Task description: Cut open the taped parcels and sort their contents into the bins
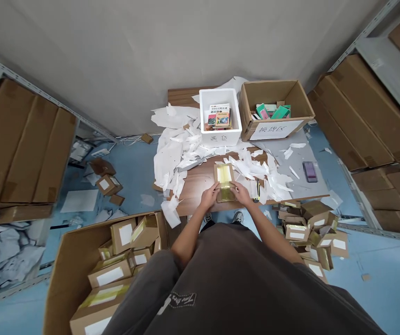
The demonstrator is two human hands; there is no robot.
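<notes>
A small cardboard box point(220, 194) with a white label and a strip of yellowish tape across it is at the near edge of the wooden table point(200, 179). My left hand point(209, 196) grips its left side, the fingertips bent over the taped top. On the opposite side my right hand point(241, 193) holds the box the same way, its thumb and fingers closed at the tape. The undersides of my fingers are hidden. Just right of my right hand lies a yellow and black utility knife point(257, 190).
Torn white paper point(172, 153) covers much of the table. Behind stand a white bin point(220, 138) of books and an open carton point(276, 130). A blurred purple item point(309, 171) lies at right. A large carton point(63, 260) of parcels and piled boxes point(297, 231) flank me.
</notes>
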